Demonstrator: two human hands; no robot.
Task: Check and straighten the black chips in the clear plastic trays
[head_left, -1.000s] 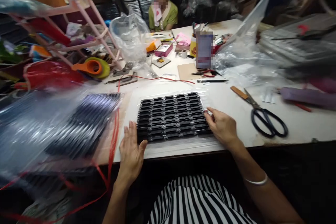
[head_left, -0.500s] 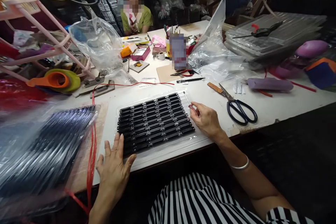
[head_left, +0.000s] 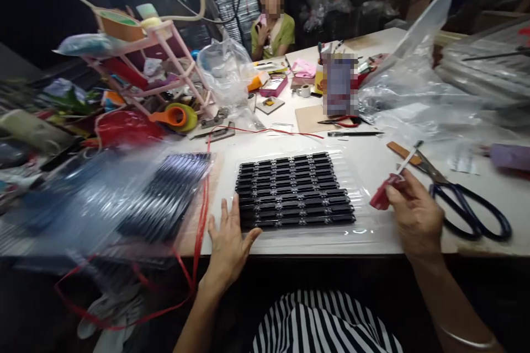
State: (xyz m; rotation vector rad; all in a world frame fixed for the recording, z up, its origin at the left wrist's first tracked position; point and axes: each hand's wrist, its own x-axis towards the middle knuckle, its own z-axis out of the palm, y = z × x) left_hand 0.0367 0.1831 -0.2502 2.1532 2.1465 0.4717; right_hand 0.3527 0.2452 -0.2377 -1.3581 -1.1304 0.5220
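Note:
Several black strip-like parts (head_left: 293, 190) lie in rows in a clear plastic tray (head_left: 356, 231) on the white table. My left hand (head_left: 227, 240) lies with fingers spread at the tray's left edge, its fingertips against or just beside the strip ends. Off to the tray's right, raised near the scissors, my right hand (head_left: 414, 209) is closed around a small red-handled tool (head_left: 387, 190). A thin pale shaft with a dark tip sticks up from its handle; I cannot tell the exact kind.
Black-handled scissors (head_left: 464, 204) lie at the right. A bagged stack of dark strips (head_left: 174, 187) and red cord (head_left: 202, 209) are at the left. Pliers (head_left: 343, 121), a pen (head_left: 356, 133), a pink rack (head_left: 161, 60) and plastic sheets (head_left: 406, 77) stand further back. A person (head_left: 273, 27) sits opposite.
My right hand has moved from the tray's upper right corner out to the right, lifting the red-handled tool. My left hand stays by the tray. The view has turned left.

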